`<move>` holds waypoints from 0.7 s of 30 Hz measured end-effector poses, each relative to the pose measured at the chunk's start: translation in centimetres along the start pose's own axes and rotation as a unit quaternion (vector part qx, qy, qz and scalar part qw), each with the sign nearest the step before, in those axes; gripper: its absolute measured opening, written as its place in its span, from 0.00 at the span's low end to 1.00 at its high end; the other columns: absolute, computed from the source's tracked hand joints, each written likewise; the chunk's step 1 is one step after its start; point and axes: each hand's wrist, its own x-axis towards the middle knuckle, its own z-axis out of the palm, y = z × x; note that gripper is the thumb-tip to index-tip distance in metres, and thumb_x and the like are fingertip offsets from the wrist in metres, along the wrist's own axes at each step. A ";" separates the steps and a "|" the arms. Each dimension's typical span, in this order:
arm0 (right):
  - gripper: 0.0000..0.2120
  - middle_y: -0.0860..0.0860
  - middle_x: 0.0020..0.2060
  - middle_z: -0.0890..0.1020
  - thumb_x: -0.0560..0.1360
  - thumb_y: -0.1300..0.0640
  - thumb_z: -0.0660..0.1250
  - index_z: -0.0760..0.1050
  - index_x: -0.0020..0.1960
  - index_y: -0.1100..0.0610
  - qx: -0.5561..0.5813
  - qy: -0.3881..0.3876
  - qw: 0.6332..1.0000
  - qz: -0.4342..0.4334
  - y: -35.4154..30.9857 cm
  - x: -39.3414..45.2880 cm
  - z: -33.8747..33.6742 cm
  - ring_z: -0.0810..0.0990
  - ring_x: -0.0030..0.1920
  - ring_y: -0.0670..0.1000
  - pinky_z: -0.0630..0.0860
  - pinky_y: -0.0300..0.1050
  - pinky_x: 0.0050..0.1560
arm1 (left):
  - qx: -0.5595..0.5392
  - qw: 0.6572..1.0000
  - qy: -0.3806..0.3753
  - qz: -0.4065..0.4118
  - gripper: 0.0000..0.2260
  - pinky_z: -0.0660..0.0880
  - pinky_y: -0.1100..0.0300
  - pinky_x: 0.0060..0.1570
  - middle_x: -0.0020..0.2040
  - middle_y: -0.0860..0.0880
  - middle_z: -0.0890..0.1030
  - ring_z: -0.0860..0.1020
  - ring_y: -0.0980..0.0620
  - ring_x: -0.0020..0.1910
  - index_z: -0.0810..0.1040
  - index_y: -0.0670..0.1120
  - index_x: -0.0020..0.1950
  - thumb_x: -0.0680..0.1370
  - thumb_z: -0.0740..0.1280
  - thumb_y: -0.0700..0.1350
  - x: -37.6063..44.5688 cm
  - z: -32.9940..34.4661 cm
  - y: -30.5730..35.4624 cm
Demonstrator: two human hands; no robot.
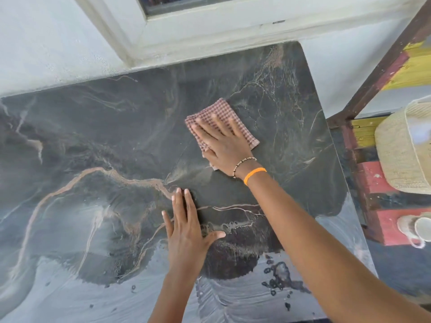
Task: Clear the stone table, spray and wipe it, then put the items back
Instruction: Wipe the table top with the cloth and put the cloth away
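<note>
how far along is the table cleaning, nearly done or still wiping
Clearing looks done: nothing but the cloth lies on the visible stone table, and a woven basket and a white cup sit on the painted bench to the right. Spraying too: wet streaks and droplets show near the front edge. Wiping is in hand: the right hand presses the checked cloth flat, and the left hand rests on the stone. Putting the items back is left.

Dark veined stone table (98, 136), wet streaks and droplets near me, folded pink checked cloth (217, 113) flat under my right hand (227, 148)
</note>
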 end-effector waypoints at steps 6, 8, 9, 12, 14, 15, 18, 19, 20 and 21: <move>0.28 0.53 0.77 0.48 0.78 0.49 0.53 0.47 0.75 0.43 0.025 0.046 0.953 0.297 10.5 -7.7 -1.8 0.44 0.76 0.63 0.41 0.60 0.74 | 0.011 1.000 -0.001 0.017 0.53 0.29 0.50 0.67 0.76 0.46 0.36 0.37 0.47 0.75 0.37 0.44 0.75 0.61 0.53 0.73 0.4 -0.2 -0.2; 0.28 0.53 0.77 0.49 0.78 0.50 0.53 0.48 0.75 0.44 0.029 0.056 0.930 0.362 10.8 -10.2 -1.6 0.45 0.76 0.63 0.43 0.61 0.75 | 0.004 1.000 -0.003 0.025 0.52 0.30 0.50 0.68 0.76 0.45 0.37 0.36 0.47 0.75 0.38 0.44 0.75 0.63 0.53 0.72 0.3 -0.2 -0.2; 0.28 0.54 0.77 0.48 0.78 0.50 0.54 0.47 0.75 0.45 0.032 0.061 0.920 0.386 10.0 -11.0 -1.2 0.45 0.76 0.63 0.43 0.61 0.74 | 0.005 1.000 -0.002 0.031 0.51 0.30 0.49 0.68 0.76 0.45 0.37 0.36 0.47 0.75 0.38 0.44 0.75 0.64 0.53 0.72 0.1 -0.2 -0.3; 0.29 0.54 0.77 0.48 0.78 0.50 0.53 0.46 0.76 0.45 0.029 0.072 0.915 0.396 5.4 -12.0 0.2 0.44 0.76 0.63 0.42 0.61 0.73 | 0.005 0.999 0.002 0.052 0.50 0.33 0.47 0.70 0.77 0.45 0.39 0.37 0.47 0.75 0.38 0.43 0.75 0.67 0.59 0.69 -0.7 0.0 -0.9; 0.29 0.53 0.77 0.47 0.78 0.50 0.52 0.45 0.76 0.45 0.033 0.065 0.932 0.354 1.2 -11.4 1.1 0.44 0.76 0.62 0.42 0.61 0.73 | -0.009 0.998 0.003 0.065 0.49 0.33 0.46 0.70 0.77 0.45 0.40 0.38 0.47 0.76 0.39 0.43 0.75 0.69 0.63 0.66 -1.8 0.1 -1.5; 0.29 0.53 0.77 0.47 0.78 0.49 0.52 0.44 0.76 0.45 0.036 0.057 0.944 0.323 -1.2 -10.8 1.6 0.43 0.76 0.62 0.41 0.61 0.73 | -0.011 0.998 0.005 0.068 0.49 0.33 0.46 0.70 0.77 0.45 0.41 0.39 0.47 0.76 0.40 0.43 0.75 0.69 0.64 0.65 -2.4 0.1 -1.8; 0.29 0.52 0.77 0.46 0.78 0.49 0.52 0.45 0.76 0.45 0.027 0.028 0.979 0.198 -8.2 -9.1 3.3 0.42 0.76 0.61 0.39 0.61 0.73 | -0.009 0.998 0.013 0.060 0.48 0.33 0.47 0.70 0.77 0.45 0.42 0.39 0.47 0.76 0.41 0.41 0.75 0.69 0.65 0.63 -4.0 0.0 -3.5; 0.29 0.51 0.77 0.47 0.78 0.49 0.52 0.45 0.76 0.45 0.019 0.016 0.988 0.152 -10.1 -9.0 3.9 0.43 0.76 0.61 0.38 0.61 0.73 | -0.005 0.998 0.013 0.058 0.48 0.34 0.46 0.71 0.77 0.44 0.43 0.40 0.47 0.76 0.42 0.41 0.75 0.69 0.65 0.63 -4.5 0.0 -4.1; 0.29 0.51 0.77 0.47 0.78 0.49 0.53 0.46 0.75 0.44 0.011 0.004 0.994 0.110 -11.3 -9.3 4.3 0.43 0.76 0.60 0.38 0.61 0.73 | -0.002 0.998 0.012 0.057 0.48 0.35 0.46 0.71 0.77 0.44 0.43 0.40 0.47 0.76 0.42 0.41 0.75 0.69 0.66 0.62 -5.0 0.0 -4.6; 0.30 0.50 0.77 0.48 0.77 0.49 0.54 0.46 0.75 0.44 0.004 -0.007 0.997 0.075 -12.0 -9.9 4.6 0.44 0.76 0.59 0.38 0.60 0.73 | 0.002 0.998 0.009 0.061 0.48 0.35 0.47 0.71 0.77 0.44 0.43 0.40 0.47 0.76 0.43 0.41 0.75 0.69 0.66 0.62 -5.5 -0.1 -5.2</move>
